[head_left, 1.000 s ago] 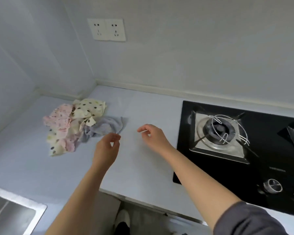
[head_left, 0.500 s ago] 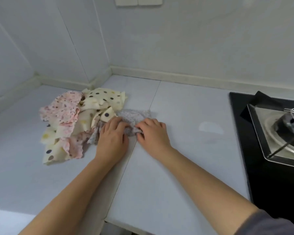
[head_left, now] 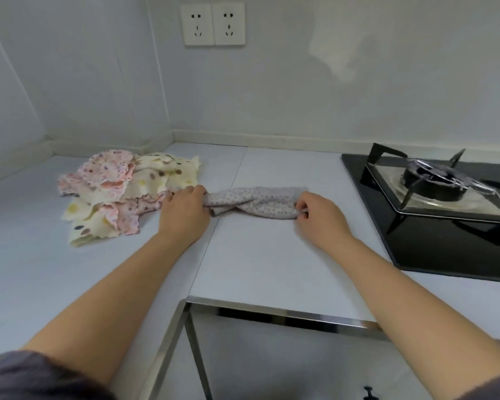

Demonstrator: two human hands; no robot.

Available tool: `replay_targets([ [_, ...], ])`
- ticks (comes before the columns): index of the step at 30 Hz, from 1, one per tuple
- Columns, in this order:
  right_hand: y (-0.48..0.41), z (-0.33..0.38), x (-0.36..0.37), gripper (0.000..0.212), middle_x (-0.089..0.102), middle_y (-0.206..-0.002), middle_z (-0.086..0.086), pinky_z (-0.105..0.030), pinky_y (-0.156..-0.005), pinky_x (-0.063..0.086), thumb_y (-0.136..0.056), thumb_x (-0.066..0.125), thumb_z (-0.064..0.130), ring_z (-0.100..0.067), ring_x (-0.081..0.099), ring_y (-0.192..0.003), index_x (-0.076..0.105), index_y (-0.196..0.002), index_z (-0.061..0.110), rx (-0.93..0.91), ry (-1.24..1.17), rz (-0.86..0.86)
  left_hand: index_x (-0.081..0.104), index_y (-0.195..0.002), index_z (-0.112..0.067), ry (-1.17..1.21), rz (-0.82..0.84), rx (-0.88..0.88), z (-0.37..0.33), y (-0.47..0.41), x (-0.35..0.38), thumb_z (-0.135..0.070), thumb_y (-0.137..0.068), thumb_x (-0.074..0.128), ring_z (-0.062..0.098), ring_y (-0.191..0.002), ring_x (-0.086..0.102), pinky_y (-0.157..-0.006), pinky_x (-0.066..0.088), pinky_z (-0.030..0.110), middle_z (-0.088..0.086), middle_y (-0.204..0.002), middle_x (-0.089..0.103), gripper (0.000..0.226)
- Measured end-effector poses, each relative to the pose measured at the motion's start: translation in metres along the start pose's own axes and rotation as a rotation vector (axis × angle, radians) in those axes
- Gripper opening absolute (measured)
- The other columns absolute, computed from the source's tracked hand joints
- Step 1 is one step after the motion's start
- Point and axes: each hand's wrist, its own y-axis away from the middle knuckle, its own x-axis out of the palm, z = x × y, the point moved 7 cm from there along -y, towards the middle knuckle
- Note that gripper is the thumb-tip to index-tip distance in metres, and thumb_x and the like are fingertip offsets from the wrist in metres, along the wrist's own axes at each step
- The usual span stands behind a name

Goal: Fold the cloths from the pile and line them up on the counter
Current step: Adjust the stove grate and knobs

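- Cut off at the bottom corners: dark sleeves point(head_left: 26, 376).
- Curled round the left end of the grey dotted cloth point(head_left: 254, 202): left hand point(head_left: 185, 216), fingertips hidden in the fabric.
- Pinching the right end: right hand point(head_left: 321, 217), fingers bent, thumb out of sight.
- Stretched and twisted between both hands, mid-counter point(head_left: 272, 269), just beside the pile point(head_left: 119, 192).
- Toward the counter's back left corner: pile of overlapping cloths, count unclear.
- Cropped at the right edge: gas hob point(head_left: 445, 203).

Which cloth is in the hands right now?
The grey dotted cloth, gripped at its ends by the left hand and right hand; the pink and cream ones lie in the pile.
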Motion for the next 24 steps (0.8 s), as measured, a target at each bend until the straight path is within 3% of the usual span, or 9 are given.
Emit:
replay_targets([
  [4,0.003,-0.006,-0.01,0.019,0.065,-0.09,0.003,-0.032,-0.079,0.046,-0.088,0.045,0.006,-0.021,0.06,-0.087,0.058,-0.088,0.02,0.1,-0.173,-0.012,0.057,-0.121,-0.011,0.164,-0.101,0.155,-0.013,0.003,-0.01,-0.009,-0.084,0.047,0.026,-0.114,0.051,-0.098,0.031,0.039,0.005,-0.12,0.06,0.038],
  [6,0.002,0.0,-0.008,0.01,0.064,-0.088,0.01,-0.033,-0.09,0.043,-0.092,0.05,0.019,-0.015,0.061,-0.087,0.059,-0.096,0.02,0.059,-0.185,-0.018,0.061,-0.116,-0.013,0.194,-0.13,0.306,-0.027,0.006,-0.011,-0.021,-0.086,0.052,0.023,-0.104,0.056,-0.09,0.036,0.037,0.001,-0.109,0.064,0.032],
  [8,-0.001,0.003,-0.007,0.012,0.06,-0.086,0.017,-0.032,-0.095,0.04,-0.089,0.06,0.026,-0.008,0.06,-0.082,0.057,-0.101,0.024,0.017,-0.217,-0.035,0.064,-0.109,-0.013,0.147,-0.153,0.386,-0.032,0.002,-0.007,-0.019,-0.082,0.066,0.025,-0.09,0.06,-0.078,0.039,0.035,0.001,-0.095,0.065,0.028],
  [11,-0.007,-0.001,-0.005,0.023,0.056,-0.076,0.013,-0.027,-0.084,0.044,-0.084,0.065,0.013,-0.004,0.053,-0.071,0.061,-0.103,0.024,-0.006,-0.257,-0.04,0.067,-0.092,-0.01,0.129,-0.17,0.375,-0.029,-0.005,-0.004,0.0,-0.07,0.072,0.029,-0.075,0.058,-0.065,0.033,0.031,0.004,-0.082,0.059,0.025],
  [13,-0.007,0.0,-0.007,0.026,0.05,-0.073,0.01,-0.022,-0.071,0.041,-0.081,0.06,0.0,-0.005,0.047,-0.065,0.063,-0.087,0.024,-0.036,-0.267,-0.039,0.063,-0.081,-0.008,0.1,-0.181,0.369,-0.028,-0.006,-0.006,0.013,-0.056,0.071,0.029,-0.07,0.054,-0.06,0.031,0.032,0.005,-0.079,0.054,0.034],
  [16,-0.006,0.004,-0.008,0.033,0.051,-0.078,0.009,-0.013,-0.064,0.036,-0.078,0.055,-0.008,-0.007,0.049,-0.068,0.057,-0.069,0.024,-0.085,-0.298,-0.023,0.054,-0.072,-0.008,0.084,-0.198,0.398,-0.031,-0.006,-0.008,0.016,-0.048,0.072,0.026,-0.067,0.05,-0.057,0.029,0.031,0.005,-0.078,0.051,0.039],
  [18,-0.006,0.006,-0.007,0.026,0.057,-0.087,0.007,-0.009,-0.068,0.039,-0.081,0.058,-0.003,-0.01,0.055,-0.079,0.06,-0.078,0.023,-0.095,-0.352,-0.007,0.052,-0.076,-0.01,0.112,-0.185,0.415,-0.033,-0.004,-0.008,0.005,-0.055,0.076,0.025,-0.07,0.05,-0.06,0.03,0.03,0.003,-0.08,0.051,0.035],
  [22,-0.006,0.004,0.003,0.022,0.064,-0.103,0.008,-0.006,-0.078,0.041,-0.092,0.054,0.01,-0.004,0.058,-0.093,0.064,-0.107,0.022,-0.051,-0.447,0.084,0.053,-0.101,-0.017,0.237,-0.123,0.416,-0.04,0.003,-0.01,-0.029,-0.076,0.069,0.013,-0.08,0.051,-0.066,0.038,0.027,-0.009,-0.09,0.053,0.032],
  [24,-0.006,0.005,0.003,0.026,0.059,-0.108,0.008,-0.006,-0.076,0.04,-0.092,0.057,0.016,-0.003,0.056,-0.087,0.061,-0.118,0.022,-0.068,-0.409,0.073,0.058,-0.104,-0.015,0.196,-0.159,0.45,-0.042,0.005,-0.012,-0.026,-0.077,0.071,0.015,-0.078,0.057,-0.06,0.045,0.029,-0.007,-0.091,0.059,0.031],
])
